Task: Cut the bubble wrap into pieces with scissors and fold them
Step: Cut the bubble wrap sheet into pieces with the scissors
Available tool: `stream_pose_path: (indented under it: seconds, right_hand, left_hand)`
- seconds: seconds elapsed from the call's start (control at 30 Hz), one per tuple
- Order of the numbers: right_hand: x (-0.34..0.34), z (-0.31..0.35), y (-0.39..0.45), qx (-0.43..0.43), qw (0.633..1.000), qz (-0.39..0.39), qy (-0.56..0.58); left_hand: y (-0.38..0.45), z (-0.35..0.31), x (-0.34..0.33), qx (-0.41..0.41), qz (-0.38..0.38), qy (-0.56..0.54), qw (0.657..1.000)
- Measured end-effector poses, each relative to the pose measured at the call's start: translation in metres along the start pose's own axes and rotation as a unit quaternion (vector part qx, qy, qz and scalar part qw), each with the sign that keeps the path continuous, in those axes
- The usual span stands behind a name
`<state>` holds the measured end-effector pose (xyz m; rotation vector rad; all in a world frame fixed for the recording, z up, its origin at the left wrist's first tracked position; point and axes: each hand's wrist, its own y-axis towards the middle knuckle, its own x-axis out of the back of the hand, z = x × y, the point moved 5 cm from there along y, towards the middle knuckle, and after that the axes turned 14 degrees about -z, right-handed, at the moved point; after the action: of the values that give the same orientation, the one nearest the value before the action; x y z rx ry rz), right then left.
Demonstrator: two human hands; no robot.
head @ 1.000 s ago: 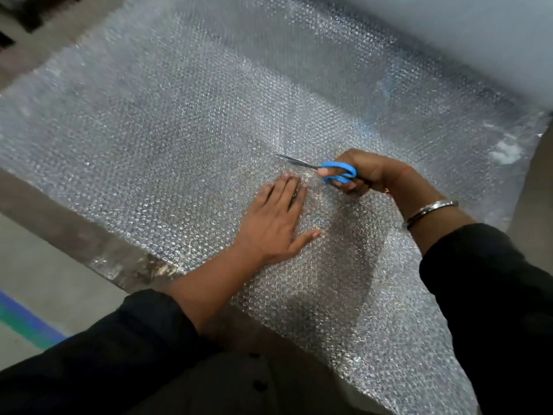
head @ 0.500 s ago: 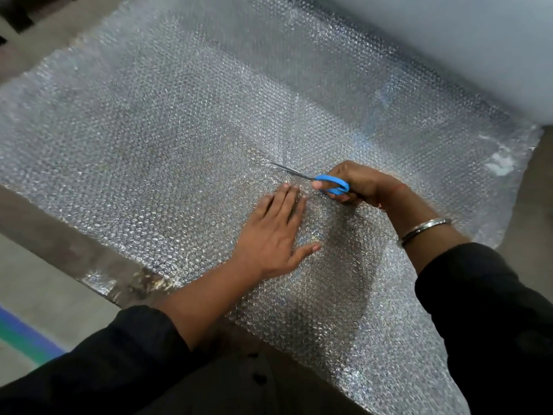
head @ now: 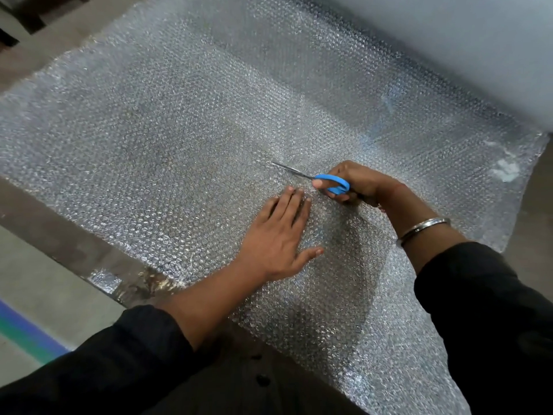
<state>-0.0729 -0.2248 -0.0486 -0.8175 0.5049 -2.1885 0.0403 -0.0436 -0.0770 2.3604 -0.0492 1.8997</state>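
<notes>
A wide sheet of clear bubble wrap [head: 167,124] lies spread over the table and hangs over the near edge. My right hand [head: 359,182] grips blue-handled scissors [head: 326,182] whose steel blades point left along the sheet, tips near the middle. My left hand [head: 278,238] rests flat on the wrap just in front of the scissors, fingers straight and together, thumb spread to the right. A metal bangle [head: 422,230] sits on my right wrist.
The big roll of bubble wrap [head: 449,40] lies along the far right. A brown table edge [head: 59,235] shows at the left, with grey floor and a blue-green floor stripe [head: 27,333] beyond it.
The scissors and my right hand have moved a little leftward along the sheet, blades closing. My left hand has stayed flat on the wrap beside them.
</notes>
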Motion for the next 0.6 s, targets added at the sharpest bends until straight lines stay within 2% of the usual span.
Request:
stream_pose_path:
  seconds: [0.3, 0.6]
  right_hand:
    - [-0.007, 0.012, 0.009, 0.007, 1.000, -0.016, -0.020]
    - [-0.015, 0.023, 0.021, 0.010, 1.000, 0.007, -0.011]
  left_hand:
    - [0.000, 0.001, -0.001, -0.002, 0.001, 0.001, 1.000]
    - [0.000, 0.002, -0.002, 0.000, -0.011, -0.018, 1.000]
